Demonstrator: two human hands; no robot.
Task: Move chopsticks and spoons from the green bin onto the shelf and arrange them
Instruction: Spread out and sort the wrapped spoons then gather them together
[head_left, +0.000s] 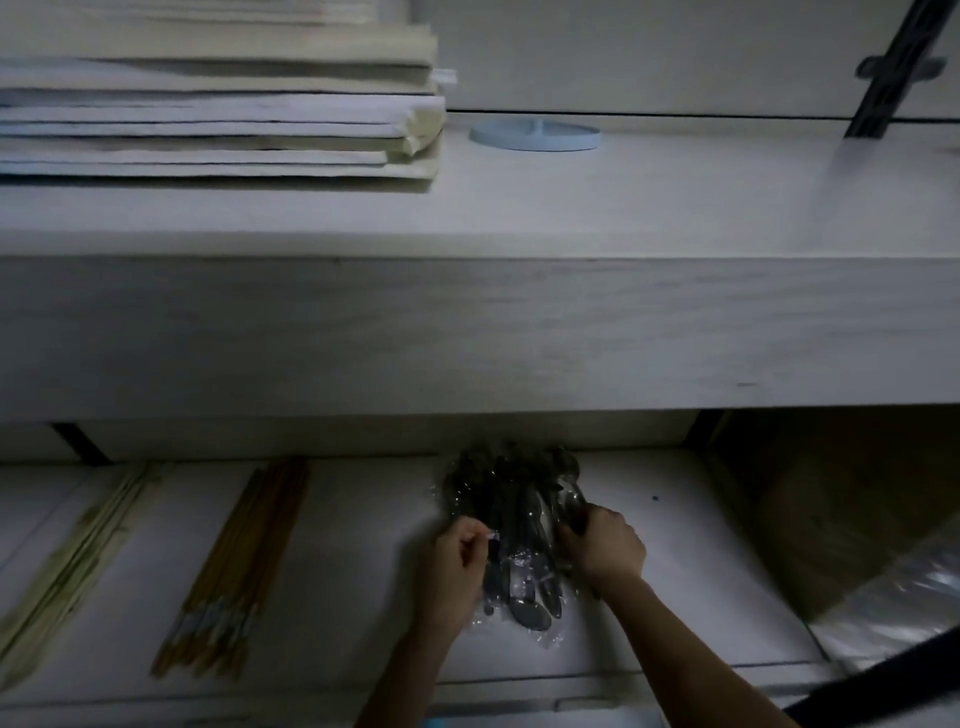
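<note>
On the dim lower shelf (363, 519) lies a pile of dark spoons in clear plastic wrappers (514, 525). My left hand (460, 566) pinches a wrapper at the pile's left edge. My right hand (602, 545) grips the spoons on the pile's right side. To the left lie a bundle of brown chopsticks (239, 566) and a bundle of pale chopsticks (78, 561), both pointing away from me. The green bin is out of view.
The upper shelf board (519, 322) overhangs the lower one. On it sit a stack of flat white and cream packets (218, 98) and a pale blue round lid (535, 134). A brown box (831, 499) and a plastic-wrapped item (893, 597) stand at the right.
</note>
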